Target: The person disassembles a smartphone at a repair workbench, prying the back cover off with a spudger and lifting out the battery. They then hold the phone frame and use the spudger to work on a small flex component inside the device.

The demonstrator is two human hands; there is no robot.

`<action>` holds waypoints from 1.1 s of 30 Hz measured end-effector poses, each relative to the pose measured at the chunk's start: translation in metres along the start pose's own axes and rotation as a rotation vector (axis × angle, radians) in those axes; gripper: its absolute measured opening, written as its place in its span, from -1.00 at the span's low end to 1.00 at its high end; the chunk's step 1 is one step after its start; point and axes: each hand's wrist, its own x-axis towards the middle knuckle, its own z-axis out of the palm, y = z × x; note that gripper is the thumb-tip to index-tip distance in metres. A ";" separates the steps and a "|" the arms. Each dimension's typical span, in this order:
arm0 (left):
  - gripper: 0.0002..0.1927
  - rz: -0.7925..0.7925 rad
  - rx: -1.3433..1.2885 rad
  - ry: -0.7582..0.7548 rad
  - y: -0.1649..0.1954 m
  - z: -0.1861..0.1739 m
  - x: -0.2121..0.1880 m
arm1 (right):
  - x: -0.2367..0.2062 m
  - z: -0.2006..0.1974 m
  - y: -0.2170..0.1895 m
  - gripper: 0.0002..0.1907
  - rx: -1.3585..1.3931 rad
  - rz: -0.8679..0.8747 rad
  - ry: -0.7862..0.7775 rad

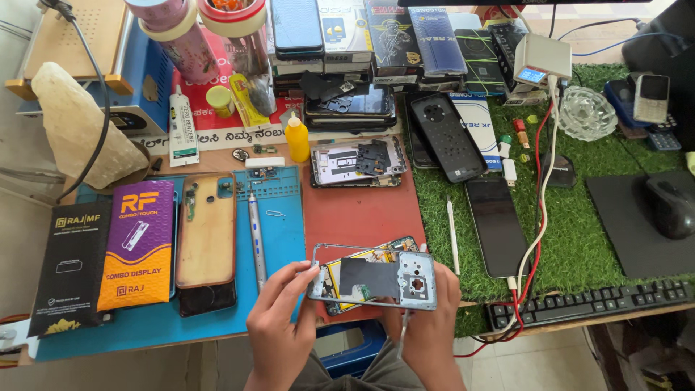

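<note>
Both my hands hold an opened phone body (373, 279) with a silvery frame, a dark plate and a yellow part showing inside, just above the near table edge. My left hand (279, 326) pinches its left end with thumb and fingers. My right hand (431, 326) grips its right end from below. A second phone shell (362, 250) lies directly under and behind it on the red mat (355, 213).
A blue work mat (282, 239) holds a tan phone back (207, 239), a silver screwdriver (255, 239) and two product boxes (108, 246). Another stripped phone (357, 161) lies further back. On the green turf (579, 239) are a black phone (496, 226), cables, a keyboard (590, 304) and a mouse (670, 206).
</note>
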 end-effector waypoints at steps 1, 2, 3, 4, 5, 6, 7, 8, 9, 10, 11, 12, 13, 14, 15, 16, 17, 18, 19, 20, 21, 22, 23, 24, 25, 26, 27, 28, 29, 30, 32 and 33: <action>-0.55 -0.020 -0.016 -0.012 0.000 0.000 -0.002 | -0.001 -0.002 0.004 -0.55 0.036 -0.010 -0.004; -0.55 -0.041 -0.034 -0.025 0.000 0.000 -0.005 | -0.003 -0.005 0.009 -0.60 0.071 -0.021 -0.008; -0.54 -0.062 -0.051 -0.037 0.000 0.000 -0.007 | -0.005 -0.006 0.013 -0.64 0.107 -0.032 -0.012; -0.54 -0.050 -0.067 -0.038 0.000 0.000 -0.009 | -0.007 -0.008 0.017 -0.64 0.136 -0.023 0.001; -0.54 -0.039 -0.082 -0.039 0.000 0.002 -0.011 | -0.009 -0.009 0.020 -0.64 0.166 -0.015 0.014; -0.54 -0.030 -0.097 -0.039 0.000 0.003 -0.013 | -0.011 -0.010 0.024 -0.64 0.196 -0.007 0.025; -0.54 -0.024 -0.106 -0.033 -0.001 0.004 -0.015 | -0.012 -0.012 0.026 -0.63 0.195 0.015 0.030; -0.55 -0.017 -0.117 -0.027 -0.001 0.005 -0.017 | -0.014 -0.014 0.028 -0.62 0.194 0.038 0.036; -0.56 -0.010 -0.127 -0.021 -0.002 0.007 -0.018 | -0.015 -0.015 0.030 -0.61 0.192 0.060 0.042; -0.57 -0.020 -0.132 -0.028 -0.002 0.009 -0.020 | -0.015 -0.017 0.032 -0.62 0.195 0.038 0.049; -0.58 -0.031 -0.136 -0.037 -0.003 0.010 -0.021 | -0.015 -0.018 0.033 -0.63 0.198 0.016 0.055; -0.59 -0.043 -0.141 -0.046 -0.004 0.011 -0.022 | -0.016 -0.020 0.035 -0.63 0.201 -0.005 0.061; -0.58 -0.041 -0.135 -0.042 -0.004 0.011 -0.024 | -0.016 -0.021 0.036 -0.64 0.183 -0.003 0.063; -0.57 -0.037 -0.128 -0.037 -0.005 0.013 -0.024 | -0.017 -0.022 0.038 -0.64 0.166 -0.002 0.067; -0.56 -0.033 -0.121 -0.032 -0.006 0.013 -0.024 | -0.018 -0.022 0.040 -0.65 0.150 -0.002 0.072; -0.55 -0.043 -0.137 -0.039 -0.007 0.013 -0.024 | -0.020 -0.023 0.043 -0.66 0.169 0.003 0.088; -0.52 -0.052 -0.151 -0.045 -0.007 0.014 -0.024 | -0.024 -0.023 0.046 -0.68 0.189 0.009 0.105; -0.50 -0.061 -0.166 -0.051 -0.007 0.015 -0.024 | -0.029 -0.024 0.051 -0.70 0.210 0.013 0.122; -0.50 -0.065 -0.164 -0.061 -0.007 0.015 -0.024 | -0.034 -0.026 0.055 -0.75 0.287 0.048 0.119; -0.49 -0.069 -0.162 -0.073 -0.007 0.015 -0.024 | -0.040 -0.029 0.060 -0.79 0.364 0.084 0.116; -0.49 -0.074 -0.161 -0.086 -0.007 0.015 -0.024 | -0.047 -0.030 0.063 -0.83 0.440 0.121 0.113; -0.49 -0.083 -0.169 -0.085 -0.006 0.015 -0.024 | -0.053 -0.030 0.066 -0.87 0.522 0.178 0.174; -0.49 -0.092 -0.179 -0.087 -0.006 0.015 -0.024 | -0.059 -0.030 0.066 -0.89 0.602 0.237 0.235; -0.49 -0.100 -0.189 -0.088 -0.005 0.015 -0.023 | -0.063 -0.029 0.066 -0.89 0.680 0.295 0.299; -0.51 -0.063 -0.182 -0.074 -0.005 0.016 -0.022 | -0.063 -0.028 0.066 -0.82 0.643 0.295 0.374; -0.52 -0.026 -0.175 -0.059 -0.005 0.017 -0.022 | -0.062 -0.025 0.062 -0.75 0.605 0.295 0.448; -0.53 0.009 -0.167 -0.046 -0.005 0.016 -0.022 | -0.060 -0.023 0.055 -0.69 0.566 0.297 0.520; -0.54 0.000 -0.169 -0.046 -0.004 0.017 -0.022 | -0.056 -0.023 0.047 -0.77 0.564 0.177 0.448; -0.55 -0.007 -0.171 -0.046 -0.004 0.017 -0.022 | -0.051 -0.022 0.038 -0.84 0.561 0.058 0.378; -0.56 -0.013 -0.174 -0.047 -0.004 0.018 -0.022 | -0.045 -0.022 0.027 -0.88 0.555 -0.061 0.308; -0.56 -0.014 -0.170 -0.045 -0.005 0.019 -0.022 | -0.038 -0.025 0.001 -0.72 0.298 -0.128 0.095; -0.56 -0.016 -0.167 -0.045 -0.004 0.019 -0.023 | -0.032 -0.021 -0.010 -0.72 0.300 -0.166 0.084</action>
